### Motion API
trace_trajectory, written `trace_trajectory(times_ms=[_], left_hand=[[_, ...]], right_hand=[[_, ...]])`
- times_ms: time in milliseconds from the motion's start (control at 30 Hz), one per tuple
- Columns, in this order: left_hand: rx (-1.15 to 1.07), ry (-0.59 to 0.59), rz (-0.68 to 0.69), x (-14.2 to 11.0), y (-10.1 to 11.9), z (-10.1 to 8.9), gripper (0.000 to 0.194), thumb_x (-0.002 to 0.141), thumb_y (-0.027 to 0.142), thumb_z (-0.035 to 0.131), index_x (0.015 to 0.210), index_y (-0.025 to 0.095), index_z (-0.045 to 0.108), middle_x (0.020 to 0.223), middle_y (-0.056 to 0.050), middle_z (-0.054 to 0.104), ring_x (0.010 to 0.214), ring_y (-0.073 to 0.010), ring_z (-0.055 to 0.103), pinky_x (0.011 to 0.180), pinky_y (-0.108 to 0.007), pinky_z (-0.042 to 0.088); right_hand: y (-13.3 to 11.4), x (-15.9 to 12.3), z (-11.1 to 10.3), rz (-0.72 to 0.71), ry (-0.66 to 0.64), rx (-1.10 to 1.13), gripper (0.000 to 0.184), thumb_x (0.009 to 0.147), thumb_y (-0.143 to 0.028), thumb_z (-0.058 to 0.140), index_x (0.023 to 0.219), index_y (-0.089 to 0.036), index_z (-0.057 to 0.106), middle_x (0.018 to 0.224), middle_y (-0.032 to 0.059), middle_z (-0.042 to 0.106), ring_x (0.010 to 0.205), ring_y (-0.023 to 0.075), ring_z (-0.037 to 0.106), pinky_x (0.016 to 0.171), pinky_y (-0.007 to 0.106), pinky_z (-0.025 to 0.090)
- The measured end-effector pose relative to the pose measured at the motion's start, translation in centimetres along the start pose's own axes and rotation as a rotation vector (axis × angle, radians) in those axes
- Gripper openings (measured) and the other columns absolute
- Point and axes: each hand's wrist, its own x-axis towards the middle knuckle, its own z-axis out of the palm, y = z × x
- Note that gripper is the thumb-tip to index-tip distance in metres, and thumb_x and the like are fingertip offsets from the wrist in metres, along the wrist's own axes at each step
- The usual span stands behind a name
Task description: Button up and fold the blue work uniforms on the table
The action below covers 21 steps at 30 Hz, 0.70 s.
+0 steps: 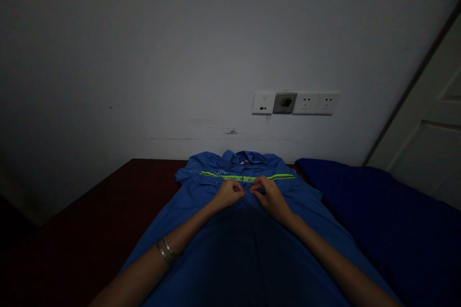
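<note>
Blue cloth, shaped as a work shirt (248,235), laid with front side upward on a dark red surface (144,194), from the middle of the view down to six o'clock. Curled and narrow, with thumb close to forefinger, at the left hand (229,194); likewise narrow, tips bent toward each other, at the right hand (271,197). Placed both at the middle of the shirt front, just on the six o'clock side of the yellow-green stripe (283,176). Cannot tell, because of dim light, what is between the fingertips.

Could go wrong, as judged from here, by getting pulled out of line at the front, because of one hand drawing stronger than the other. Could also slip from so small a pinch, or gather wrinkles under the forearms.

Points with its collar (227,158) to twelve o'clock, toward the wall (180,57). Runs with long axis from twelve to six, almost straight. Beside, at four o'clock, darker blue cloth (382,220).
</note>
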Motion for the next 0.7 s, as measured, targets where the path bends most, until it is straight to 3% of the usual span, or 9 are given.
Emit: trace_trajectory(times_ms=[133, 200, 433, 700], left_hand=[[0.06, 0.141, 0.14, -0.2, -0.1, 0.2, 0.025, 0.062, 0.02, 0.062, 0.086, 0.014, 0.065, 0.062, 0.004, 0.052, 0.059, -0.0103, 0.047, 0.055, -0.02, 0.034], [0.087, 0.14, 0.197, -0.2, -0.2, 0.3, 0.029, 0.062, 0.025, 0.065, 0.09, 0.015, 0.066, 0.066, 0.002, 0.054, 0.063, -0.0115, 0.048, 0.058, -0.021, 0.036], [0.135, 0.036, 0.206, -0.3, -1.0, 0.6, 0.025, 0.069, 0.031, 0.06, 0.087, 0.017, 0.072, 0.07, -0.002, 0.061, 0.065, -0.0134, 0.051, 0.06, -0.023, 0.037], [0.14, 0.043, 0.254, -0.5, -0.4, 0.3, 0.017, 0.07, 0.024, 0.059, 0.077, 0.016, 0.072, 0.067, -0.001, 0.061, 0.065, -0.0128, 0.051, 0.06, -0.022, 0.036]], right_hand=[[-0.2, 0.0, 0.2, 0.027, 0.023, 0.035, 0.017, 0.077, -0.014, 0.055, 0.088, -0.022, 0.046, 0.082, 0.0016, 0.064, 0.085, 0.0207, 0.057, 0.078, 0.036, 0.041], [-0.3, 0.1, 0.3, 0.033, 0.033, 0.055, 0.017, 0.077, -0.014, 0.055, 0.088, -0.023, 0.046, 0.082, 0.001, 0.064, 0.085, 0.0202, 0.057, 0.078, 0.035, 0.042], [-0.3, 0.0, 0.3, -0.023, 0.02, 0.013, 0.016, 0.078, -0.012, 0.054, 0.089, -0.022, 0.048, 0.084, 0.0023, 0.062, 0.085, 0.0199, 0.056, 0.078, 0.034, 0.042], [-1.4, 0.1, -0.8, -0.168, -0.054, -0.213, 0.01, 0.083, -0.012, 0.048, 0.087, -0.019, 0.054, 0.086, 0.0067, 0.06, 0.084, 0.0207, 0.054, 0.075, 0.034, 0.042]])
